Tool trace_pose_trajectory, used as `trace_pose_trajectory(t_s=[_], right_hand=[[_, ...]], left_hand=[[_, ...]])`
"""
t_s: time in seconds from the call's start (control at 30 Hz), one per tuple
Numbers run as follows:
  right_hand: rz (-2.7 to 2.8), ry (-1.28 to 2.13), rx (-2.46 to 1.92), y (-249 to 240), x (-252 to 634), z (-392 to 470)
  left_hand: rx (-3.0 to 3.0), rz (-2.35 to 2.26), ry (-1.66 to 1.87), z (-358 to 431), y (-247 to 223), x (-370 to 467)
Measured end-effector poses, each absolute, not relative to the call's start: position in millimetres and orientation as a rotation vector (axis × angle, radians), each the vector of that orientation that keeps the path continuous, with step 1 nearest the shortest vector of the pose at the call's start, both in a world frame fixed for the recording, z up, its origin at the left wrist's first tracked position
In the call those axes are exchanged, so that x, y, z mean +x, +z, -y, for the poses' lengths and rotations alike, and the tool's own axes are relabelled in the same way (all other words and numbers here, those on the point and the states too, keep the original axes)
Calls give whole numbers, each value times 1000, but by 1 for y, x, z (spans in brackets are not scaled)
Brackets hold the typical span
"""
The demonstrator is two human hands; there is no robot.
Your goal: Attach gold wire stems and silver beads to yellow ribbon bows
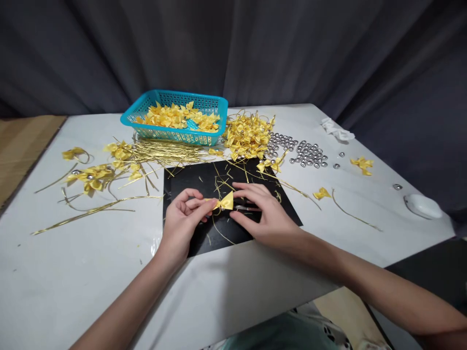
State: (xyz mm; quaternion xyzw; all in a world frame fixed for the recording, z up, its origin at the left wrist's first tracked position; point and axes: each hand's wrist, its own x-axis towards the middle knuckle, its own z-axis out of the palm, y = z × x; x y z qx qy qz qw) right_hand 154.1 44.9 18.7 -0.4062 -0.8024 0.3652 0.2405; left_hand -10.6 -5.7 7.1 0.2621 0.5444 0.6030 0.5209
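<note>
Over the black mat (233, 233), my left hand (186, 214) pinches a yellow ribbon bow (226, 201) by its left side. A thin gold wire hangs from the bow onto the mat. Close on the right, my right hand (262, 209) is curled around small metal scissors or pliers (248, 208), whose tip points at the bow; which tool it is cannot be told. Short bits of gold wire lie scattered on the mat.
A blue basket (171, 130) of yellow bows stands at the back. Gold wires (164, 151) lie before it, a bow pile (248, 136) beside it. Silver beads (310, 154), a white tissue (337, 130) and a white oval object (423, 206) lie to the right.
</note>
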Motion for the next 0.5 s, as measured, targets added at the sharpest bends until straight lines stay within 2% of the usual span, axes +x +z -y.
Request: trace_pose_trajectory(t_s=[0.13,0.2,0.37,0.5], right_hand=[[1778,1896,-1070,20,137,-46],[1609,2180,-1036,22,134,-47],[1470,2343,-1021,23,137,-46],[1478,2255,-1073,26,145,-46]], left_hand=[[618,-1295,1476,7,9,-10],[632,-1308,1484,7,8,-10],[646,-1357,1517,6,8,-11],[659,-1400,1520,5,8,-12]])
